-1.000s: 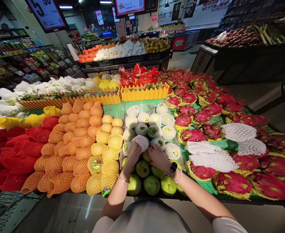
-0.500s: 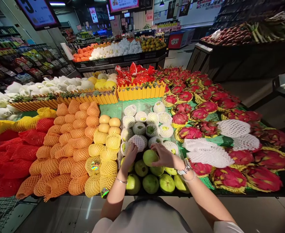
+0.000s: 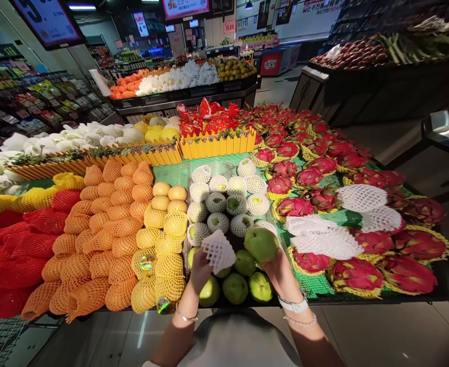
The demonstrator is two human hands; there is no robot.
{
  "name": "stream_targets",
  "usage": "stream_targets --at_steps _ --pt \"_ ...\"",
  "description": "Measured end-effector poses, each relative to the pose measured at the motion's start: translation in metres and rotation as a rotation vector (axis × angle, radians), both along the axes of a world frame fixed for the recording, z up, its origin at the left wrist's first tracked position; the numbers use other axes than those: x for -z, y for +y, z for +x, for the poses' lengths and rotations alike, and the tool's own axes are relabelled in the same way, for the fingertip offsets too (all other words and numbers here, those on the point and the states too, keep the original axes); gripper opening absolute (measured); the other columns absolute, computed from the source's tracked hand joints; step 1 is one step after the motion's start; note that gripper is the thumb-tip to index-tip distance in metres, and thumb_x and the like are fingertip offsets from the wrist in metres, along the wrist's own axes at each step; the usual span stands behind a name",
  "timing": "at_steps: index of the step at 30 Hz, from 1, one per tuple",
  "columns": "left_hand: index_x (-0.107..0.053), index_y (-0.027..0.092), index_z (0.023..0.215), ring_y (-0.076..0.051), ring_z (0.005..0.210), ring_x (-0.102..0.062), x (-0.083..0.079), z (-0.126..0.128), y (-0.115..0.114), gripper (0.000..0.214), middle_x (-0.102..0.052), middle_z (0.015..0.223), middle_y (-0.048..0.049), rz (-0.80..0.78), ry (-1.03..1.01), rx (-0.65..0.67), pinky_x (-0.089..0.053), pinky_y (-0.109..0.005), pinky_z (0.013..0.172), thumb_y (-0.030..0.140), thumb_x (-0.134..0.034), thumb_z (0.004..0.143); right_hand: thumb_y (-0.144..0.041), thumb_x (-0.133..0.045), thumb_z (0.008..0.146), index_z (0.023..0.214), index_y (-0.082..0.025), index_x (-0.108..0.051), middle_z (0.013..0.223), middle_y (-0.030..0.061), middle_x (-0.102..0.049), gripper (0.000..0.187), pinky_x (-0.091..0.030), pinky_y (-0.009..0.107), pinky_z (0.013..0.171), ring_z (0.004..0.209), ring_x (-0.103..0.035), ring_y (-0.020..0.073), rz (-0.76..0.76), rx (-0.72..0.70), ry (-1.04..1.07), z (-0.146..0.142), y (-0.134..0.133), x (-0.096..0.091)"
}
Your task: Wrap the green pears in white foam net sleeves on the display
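Note:
A white foam net sleeve (image 3: 218, 251) is gripped in my left hand (image 3: 200, 270), over the front of the green fruit pile. My right hand (image 3: 281, 270) holds a green guava (image 3: 261, 243) raised above the others, with the palm beneath and behind it. Sleeve and guava are apart. Below both hands lie several bare green guavas (image 3: 235, 289) in rows. Just behind them stand guavas in white foam nets (image 3: 217, 222). Part of my left fingers is hidden behind the sleeve.
Left of the guavas are yellow-netted pears (image 3: 169, 266) and orange-netted fruit (image 3: 101, 222). Dragon fruit (image 3: 356, 275) fill the right side, with loose white foam nets (image 3: 323, 237) on top. A yellow picket planter (image 3: 218, 146) crosses behind.
My right hand has lifted the guava and moved right, turning its palm up. My left hand has come nearer with the foam sleeve. The view has shifted slightly.

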State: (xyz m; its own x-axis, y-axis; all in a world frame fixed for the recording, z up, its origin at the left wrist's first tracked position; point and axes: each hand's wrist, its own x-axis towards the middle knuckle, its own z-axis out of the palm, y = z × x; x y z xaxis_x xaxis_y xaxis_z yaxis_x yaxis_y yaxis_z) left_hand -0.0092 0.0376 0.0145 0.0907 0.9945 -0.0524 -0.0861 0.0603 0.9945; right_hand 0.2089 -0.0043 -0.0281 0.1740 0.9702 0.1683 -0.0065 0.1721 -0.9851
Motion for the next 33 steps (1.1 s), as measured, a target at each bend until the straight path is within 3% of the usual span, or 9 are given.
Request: stream_targets --at_steps 3,8,11,15,21,25,27,31,33 --pt "-0.068 0.018 0.070 -0.026 0.082 -0.065 -0.005 0.001 -0.008 0.014 -0.069 0.072 -0.0036 0.073 0.033 0.057 -0.057 -0.046 0.082 0.027 -0.077 0.064 -0.058 -0.033 0.098 0.150 -0.031 -0.032 0.156 0.0096 -0.041 0.058 -0.050 0.050 0.107 0.143 -0.043 0.0288 -0.065 0.062 0.131 -0.007 -0.002 -0.009" --pt "-0.066 0.021 0.057 -0.029 0.102 -0.060 -0.007 -0.004 -0.006 0.014 -0.068 0.082 -0.0064 0.295 0.193 0.120 -0.050 -0.047 0.100 0.025 -0.076 0.066 -0.060 -0.058 0.088 0.132 -0.028 -0.055 0.139 0.0114 -0.059 0.054 -0.049 0.046 0.107 0.131 -0.055 0.0325 0.005 -0.048 0.208 -0.016 0.001 -0.030" --pt "-0.069 0.022 0.064 -0.029 0.108 -0.057 -0.006 -0.007 -0.005 0.007 -0.067 0.091 -0.0076 0.353 0.293 0.209 -0.048 -0.044 0.103 0.018 -0.075 0.065 -0.061 -0.061 0.085 0.130 -0.027 -0.058 0.138 0.0112 -0.061 0.056 -0.051 0.041 0.104 0.130 -0.056 0.0311 -0.025 -0.047 0.171 -0.019 0.005 -0.040" --pt "-0.071 0.022 0.079 -0.027 0.112 -0.057 0.000 -0.002 -0.008 0.017 -0.065 0.108 -0.0085 0.379 0.332 0.237 -0.048 -0.043 0.104 0.011 -0.066 0.067 -0.064 -0.066 0.079 0.127 -0.024 -0.063 0.135 0.0126 -0.063 0.063 -0.054 0.040 0.100 0.127 -0.059 0.0327 -0.035 -0.058 0.126 -0.020 0.006 -0.045" --pt "-0.066 0.023 0.120 -0.033 0.145 -0.033 0.007 0.014 -0.015 0.050 -0.058 0.135 -0.0098 0.231 0.270 0.140 -0.023 -0.046 0.124 0.012 -0.065 0.071 -0.063 -0.057 0.087 0.143 -0.029 -0.046 0.149 0.0123 -0.050 0.066 -0.051 0.040 0.104 0.135 -0.053 0.0299 -0.010 -0.113 0.128 -0.026 -0.003 -0.042" --pt "-0.065 0.025 0.124 -0.035 0.147 -0.030 0.003 0.027 -0.017 0.051 -0.058 0.136 -0.0103 0.233 0.265 0.042 -0.019 -0.044 0.126 0.015 -0.068 0.074 -0.059 -0.083 0.064 0.154 -0.039 -0.013 0.165 0.0104 -0.019 0.116 -0.047 0.049 0.109 0.148 -0.032 0.0330 0.026 -0.174 0.191 -0.043 -0.010 -0.036" --pt "-0.064 0.024 0.123 -0.036 0.140 -0.040 0.001 0.034 -0.018 0.048 -0.058 0.134 -0.0127 0.283 0.312 0.025 -0.026 -0.046 0.122 0.017 -0.066 0.076 -0.048 -0.089 0.059 0.154 -0.037 -0.008 0.165 0.0115 -0.016 0.125 -0.043 0.051 0.113 0.147 -0.033 0.0337 0.008 -0.124 0.189 -0.051 -0.012 -0.036" --pt "-0.067 0.016 0.110 -0.037 0.118 -0.057 -0.005 0.042 -0.021 0.033 -0.062 0.121 -0.0183 0.380 0.422 0.038 -0.045 -0.054 0.105 0.024 -0.066 0.078 -0.042 -0.080 0.069 0.151 -0.029 -0.014 0.157 0.0146 -0.029 0.105 -0.045 0.048 0.112 0.139 -0.046 0.0322 -0.040 0.046 0.113 -0.056 -0.011 -0.041" --pt "-0.069 0.017 0.100 -0.032 0.109 -0.062 -0.008 0.040 -0.022 0.020 -0.066 0.111 -0.0146 0.437 0.410 0.082 -0.050 -0.050 0.097 0.023 -0.065 0.081 -0.040 -0.071 0.076 0.151 -0.029 -0.015 0.152 0.0138 -0.038 0.094 -0.049 0.045 0.108 0.132 -0.053 0.0296 -0.050 0.053 0.163 -0.052 -0.008 -0.042"
